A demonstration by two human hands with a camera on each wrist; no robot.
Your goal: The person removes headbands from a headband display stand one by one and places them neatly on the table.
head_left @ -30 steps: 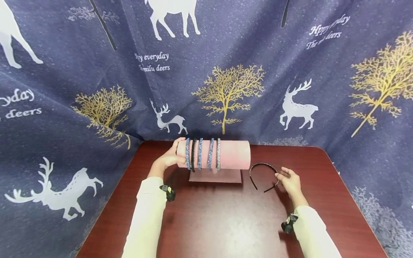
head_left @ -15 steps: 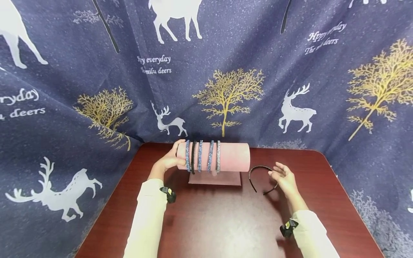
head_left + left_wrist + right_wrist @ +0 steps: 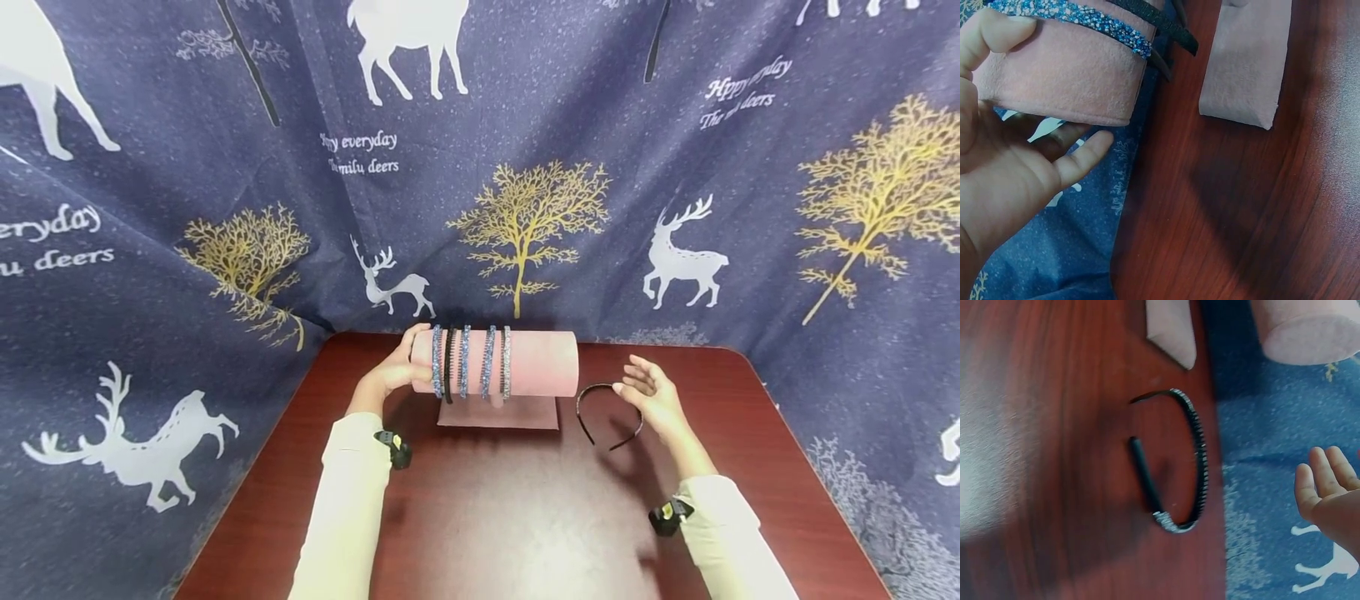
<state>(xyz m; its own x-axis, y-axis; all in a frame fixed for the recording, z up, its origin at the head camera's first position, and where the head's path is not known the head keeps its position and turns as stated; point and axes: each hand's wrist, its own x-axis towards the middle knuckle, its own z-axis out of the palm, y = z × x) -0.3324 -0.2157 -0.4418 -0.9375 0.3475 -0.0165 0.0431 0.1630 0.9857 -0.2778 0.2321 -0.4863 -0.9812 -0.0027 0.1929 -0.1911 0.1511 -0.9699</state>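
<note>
My left hand grips the left end of a pink padded roll on a display stand. In the left wrist view the thumb presses on its front, beside a blue glittery headband; other fingers reach behind the end. Several headbands sit around the roll's left half: blue glittery ones, a black one and a silver one. A dark headband with sparkling trim lies on the table, right of the stand. My right hand is over its right side, fingers extended, holding nothing and apart from it.
The stand's pink base rests on a reddish-brown wooden table. Dark blue cloth printed with deer and trees hangs behind the table. A small black camera is strapped to each wrist.
My right hand has let go of the headband on the table and moved up and left, its fingers spreading. My left hand stays on the roll. The head view shifts slightly.
</note>
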